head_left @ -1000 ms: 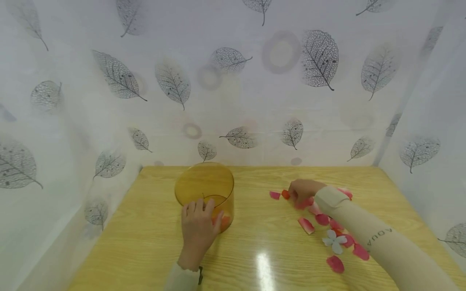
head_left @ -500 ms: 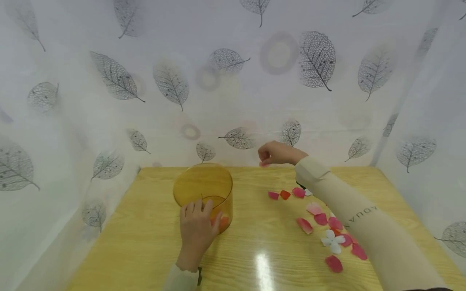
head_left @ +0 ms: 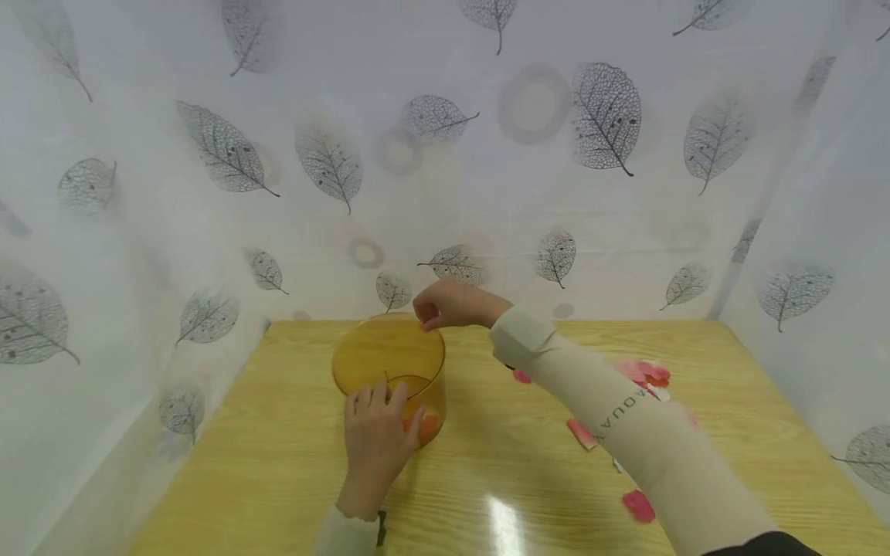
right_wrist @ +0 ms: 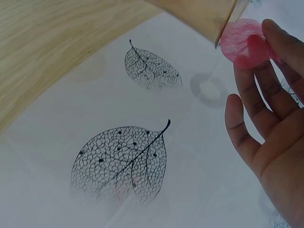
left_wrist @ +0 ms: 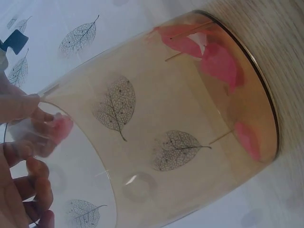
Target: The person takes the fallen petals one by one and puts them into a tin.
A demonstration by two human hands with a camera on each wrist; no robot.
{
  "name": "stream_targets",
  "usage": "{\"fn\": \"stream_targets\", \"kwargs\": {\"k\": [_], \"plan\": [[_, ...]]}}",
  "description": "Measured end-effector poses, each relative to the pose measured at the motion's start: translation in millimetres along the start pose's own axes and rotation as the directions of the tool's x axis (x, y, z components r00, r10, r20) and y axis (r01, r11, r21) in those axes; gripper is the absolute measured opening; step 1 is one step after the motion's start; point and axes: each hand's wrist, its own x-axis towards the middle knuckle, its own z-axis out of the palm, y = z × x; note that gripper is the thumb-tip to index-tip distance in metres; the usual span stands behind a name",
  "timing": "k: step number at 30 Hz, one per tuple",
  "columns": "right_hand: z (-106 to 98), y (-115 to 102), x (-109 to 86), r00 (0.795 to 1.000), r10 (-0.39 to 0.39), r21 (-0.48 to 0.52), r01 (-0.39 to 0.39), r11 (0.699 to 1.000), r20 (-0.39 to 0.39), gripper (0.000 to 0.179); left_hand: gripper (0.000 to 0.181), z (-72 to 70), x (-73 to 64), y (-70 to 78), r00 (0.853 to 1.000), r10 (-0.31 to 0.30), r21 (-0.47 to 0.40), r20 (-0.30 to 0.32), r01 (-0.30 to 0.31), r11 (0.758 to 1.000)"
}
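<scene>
An amber see-through cylindrical container [head_left: 375, 347] with a wide round mouth stands on the left half of the table. My left hand [head_left: 375, 444] holds it by the near side of its rim. Several pink petals [left_wrist: 221, 64] lie at its bottom, seen through the wall in the left wrist view. Above the far right part of the mouth is my right hand [head_left: 457, 303]. Between thumb and fingertips it pinches a pink petal [right_wrist: 244, 42], close beside the rim in the right wrist view.
Loose petals lie on the right of the wooden table [head_left: 264, 463]: a pink-red cluster [head_left: 643, 372], a pink petal [head_left: 581, 433] and a darker one [head_left: 638, 506]. My right sleeve [head_left: 626, 417] covers others. Leaf-printed sheeting [head_left: 501, 193] encloses the back and sides.
My right hand has lifted a pink petal off the table and carried it leftward to the container's mouth. My left hand has stayed in place on the rim.
</scene>
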Motion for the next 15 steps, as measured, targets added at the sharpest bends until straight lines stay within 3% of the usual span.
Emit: {"fn": "stream_targets", "kwargs": {"k": [7,15], "plan": [[18.1,-15.2,24.8,0.999,-0.015,0.023,0.014,1.000,0.045,0.021,0.038,0.9,-1.1,-2.1,1.000,0.009,-0.014,-0.016,-0.009,1.000],[37.6,-19.3,35.9,0.997,0.009,-0.090,-0.002,0.996,0.077,0.013,0.034,-1.4,0.3,-2.5,1.000,0.019,-0.018,-0.012,-0.020,1.000]]}}
